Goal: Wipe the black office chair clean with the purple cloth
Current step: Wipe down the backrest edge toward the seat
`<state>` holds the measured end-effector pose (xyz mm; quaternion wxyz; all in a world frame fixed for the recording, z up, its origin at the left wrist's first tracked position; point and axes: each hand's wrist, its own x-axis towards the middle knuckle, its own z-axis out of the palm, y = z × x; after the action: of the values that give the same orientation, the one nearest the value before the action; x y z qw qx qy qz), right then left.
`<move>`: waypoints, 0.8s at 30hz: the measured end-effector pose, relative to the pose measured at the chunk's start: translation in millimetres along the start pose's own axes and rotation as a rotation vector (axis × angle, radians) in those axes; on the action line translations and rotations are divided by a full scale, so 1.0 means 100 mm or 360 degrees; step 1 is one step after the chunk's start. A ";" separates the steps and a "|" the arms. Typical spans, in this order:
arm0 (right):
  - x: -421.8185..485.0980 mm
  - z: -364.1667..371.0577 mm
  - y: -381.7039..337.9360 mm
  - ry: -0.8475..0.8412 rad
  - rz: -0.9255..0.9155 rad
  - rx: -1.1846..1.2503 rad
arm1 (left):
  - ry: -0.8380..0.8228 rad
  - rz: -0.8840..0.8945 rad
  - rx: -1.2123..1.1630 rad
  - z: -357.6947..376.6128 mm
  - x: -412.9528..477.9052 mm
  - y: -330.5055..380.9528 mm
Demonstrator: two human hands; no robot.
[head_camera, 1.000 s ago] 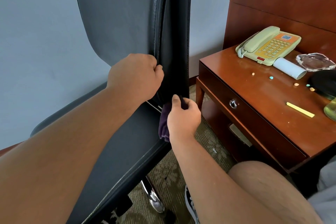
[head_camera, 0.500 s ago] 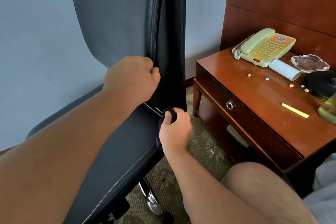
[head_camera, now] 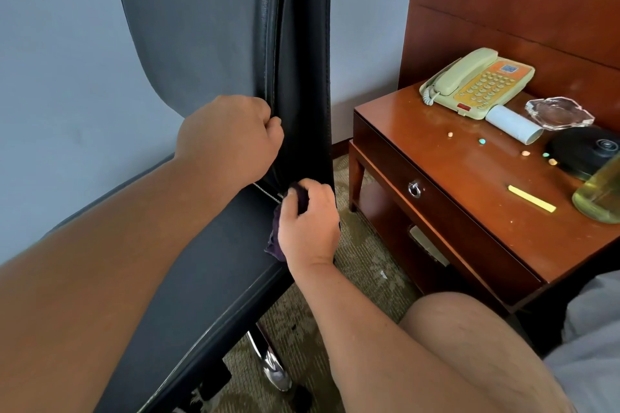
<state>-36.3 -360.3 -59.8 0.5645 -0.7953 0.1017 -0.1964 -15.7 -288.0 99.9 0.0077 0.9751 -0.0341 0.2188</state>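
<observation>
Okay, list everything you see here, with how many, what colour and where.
office chair: one, black, left and centre
cloth: one, purple, at the seat-back joint
side table: one, red-brown wood, right
telephone: one, cream and orange, table's back
tube: one, white, beside the telephone
ashtray: one, clear glass, right of the tube
pellets: five, orange and teal, scattered on the tabletop
strip: one, yellow, tabletop front
round object: one, black, table's right side
container: one, yellowish, cut off at right edge
left hand: one, grips the chair's backrest edge
right hand: one, holds the cloth
</observation>
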 end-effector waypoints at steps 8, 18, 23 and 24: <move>-0.03 0.09 -0.05 0.0064 0.0331 0.0277 | -0.0013 0.0011 -0.0017 0.00 -0.01 -0.02; -0.09 0.02 -0.40 -0.0092 -0.0390 0.0478 | 0.0005 0.0028 -0.0078 0.01 -0.03 -0.01; -0.17 -0.05 0.04 -0.0023 0.0140 0.0266 | 0.0022 0.0005 -0.0057 0.04 -0.02 -0.03; -0.15 -0.07 0.05 0.0020 0.0122 0.0266 | 0.0027 0.0004 -0.0056 0.05 -0.02 -0.03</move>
<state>-52.4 -362.0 -65.9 0.6352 -0.7398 0.1188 -0.1873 -15.6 -285.0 94.6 0.0249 0.9729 -0.0393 0.2265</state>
